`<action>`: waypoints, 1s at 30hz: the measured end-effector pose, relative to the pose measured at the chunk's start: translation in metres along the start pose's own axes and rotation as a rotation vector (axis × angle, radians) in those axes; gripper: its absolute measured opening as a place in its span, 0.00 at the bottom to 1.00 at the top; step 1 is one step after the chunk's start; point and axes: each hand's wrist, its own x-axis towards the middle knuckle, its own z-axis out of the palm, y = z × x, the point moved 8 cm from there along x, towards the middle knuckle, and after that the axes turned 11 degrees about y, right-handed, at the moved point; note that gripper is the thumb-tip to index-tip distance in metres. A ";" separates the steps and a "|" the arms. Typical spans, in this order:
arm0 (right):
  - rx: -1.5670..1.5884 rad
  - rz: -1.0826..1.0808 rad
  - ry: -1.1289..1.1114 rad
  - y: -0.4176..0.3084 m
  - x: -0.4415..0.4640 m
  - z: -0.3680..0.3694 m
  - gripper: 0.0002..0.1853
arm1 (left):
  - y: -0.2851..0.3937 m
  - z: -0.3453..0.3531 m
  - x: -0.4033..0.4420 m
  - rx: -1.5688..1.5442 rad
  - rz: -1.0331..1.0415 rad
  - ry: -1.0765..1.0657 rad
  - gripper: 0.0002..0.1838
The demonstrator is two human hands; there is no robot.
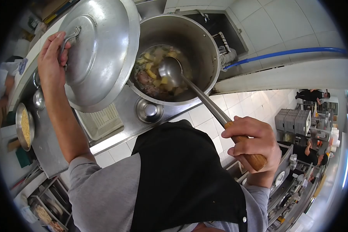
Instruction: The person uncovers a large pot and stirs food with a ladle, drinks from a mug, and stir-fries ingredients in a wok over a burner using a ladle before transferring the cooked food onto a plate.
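The ladle (173, 72) has a shiny round metal bowl, a long metal shaft and a brown wooden grip; its bowl is inside the deep metal pot (199, 48), over a brothy mix (152, 77) of pale yellow chunks and darker pieces low in the pot. The right hand (257, 142) is wrapped around the wooden grip. The left hand (55, 54) grasps the handle of the wide, domed lid (108, 42), which is tilted up beside the pot.

There is one ladle, one large pot and one large lid. The lid hides part of the pot's left rim and of the bench (60, 149); the ladle's bowl covers some of the food.

On the bench are one small round metal container (149, 110) near the pot, one pale perforated tray (100, 123) and one metal bowl (26, 127) of yellow contents. A sink (236, 36) and a blue hose (282, 53) lie beyond the pot. Grey crates (292, 120) and other people are in the background.
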 end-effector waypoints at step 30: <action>0.136 -0.136 -0.201 0.045 -0.005 0.009 0.12 | 0.032 0.057 -0.016 0.027 0.076 -0.078 0.09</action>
